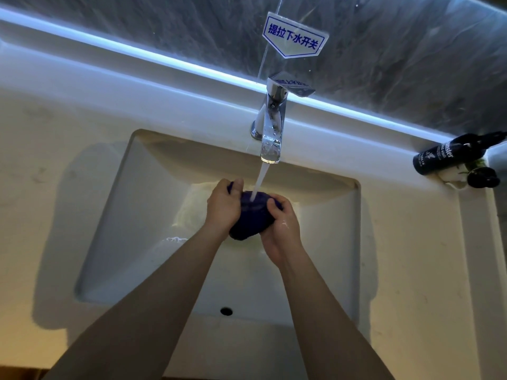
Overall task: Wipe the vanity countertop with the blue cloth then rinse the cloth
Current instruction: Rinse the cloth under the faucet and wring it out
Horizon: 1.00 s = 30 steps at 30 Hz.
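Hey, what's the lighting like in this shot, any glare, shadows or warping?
Head view: dim overall; a bright light strip glares along the mirror's base, the chrome faucet shows sharp reflections, soft arm shadows fall across the countertop, and wide-angle distortion bends the sink edges. The blue cloth reads nearly black.

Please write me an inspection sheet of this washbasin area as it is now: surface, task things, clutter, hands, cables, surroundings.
Surface: pale vanity countertop around a white sink; the part in view looks bare.
Job's things: blue cloth bunched under running water from the chrome faucet.
Clutter: dark bottle lying at the right rear corner, small items beside it.
Hands: left hand and right hand both grip the cloth.
Cables: nothing seen.
Surroundings: mirror with a blue-lettered sticker.
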Motion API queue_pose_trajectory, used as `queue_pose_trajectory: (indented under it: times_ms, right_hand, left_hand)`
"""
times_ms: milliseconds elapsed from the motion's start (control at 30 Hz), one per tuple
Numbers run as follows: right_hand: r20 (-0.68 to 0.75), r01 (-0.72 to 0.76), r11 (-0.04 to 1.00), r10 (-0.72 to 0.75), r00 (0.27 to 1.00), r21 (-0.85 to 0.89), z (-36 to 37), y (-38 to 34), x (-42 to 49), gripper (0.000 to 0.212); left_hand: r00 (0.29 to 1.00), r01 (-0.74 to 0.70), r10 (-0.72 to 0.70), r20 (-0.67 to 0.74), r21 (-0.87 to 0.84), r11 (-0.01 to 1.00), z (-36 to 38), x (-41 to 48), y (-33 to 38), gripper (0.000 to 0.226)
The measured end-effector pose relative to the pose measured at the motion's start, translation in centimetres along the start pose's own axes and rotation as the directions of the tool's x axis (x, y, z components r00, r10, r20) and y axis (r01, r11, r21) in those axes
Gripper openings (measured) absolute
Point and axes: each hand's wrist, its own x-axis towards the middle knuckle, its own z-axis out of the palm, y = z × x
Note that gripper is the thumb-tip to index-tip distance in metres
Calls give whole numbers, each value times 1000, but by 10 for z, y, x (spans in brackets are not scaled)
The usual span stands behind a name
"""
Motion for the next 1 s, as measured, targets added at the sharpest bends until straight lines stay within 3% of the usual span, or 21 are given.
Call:
queue_pose_trajectory:
  times_ms: [100,200,300,433,533,633,733,833,900,1000]
  right_hand:
    - [-42,-66,995,69,997,77,4,-2,6,9]
    - [-63,-153,988,154,986,27,16,-3,9,7]
    - [75,-249,961,241,968,121,28,-6,2,38]
    - [125,-228,963,211,969,144,35,-9,-4,39]
    - [49,-256,966,254,966,29,39,-12,0,43]
    - [-35,-214,969,211,977,-126,41,-15,3,32]
    - [-15,-66,976,65,998,-209,35,-17,3,26]
    - [86,115,946,-93,992,-302,24,-9,0,24]
    - [56,153,942,-143,988,-299,16,-2,-3,27]
    - [-112,110,991,-117,987,-70,5,0,2,15]
  left_hand:
    - [998,5,10,64,-232,973,1,-19,2,20]
    - [977,-147,182,113,-263,954,13,-46,6,10]
    - [943,-332,331,-17,-84,940,25,-61,11,11]
    - [895,-397,415,-164,132,908,25,-49,12,37]
    - [919,-346,356,-167,84,934,22,-34,14,40]
    - [956,-264,277,-101,127,956,18,-22,18,45]
    - [984,-156,169,-47,214,964,15,-8,20,44]
    - [998,-53,58,-24,163,985,8,4,20,47]
    - [999,-32,30,15,132,991,3,7,17,46]
    - [999,4,-3,53,-6,1000,-2,2,13,37]
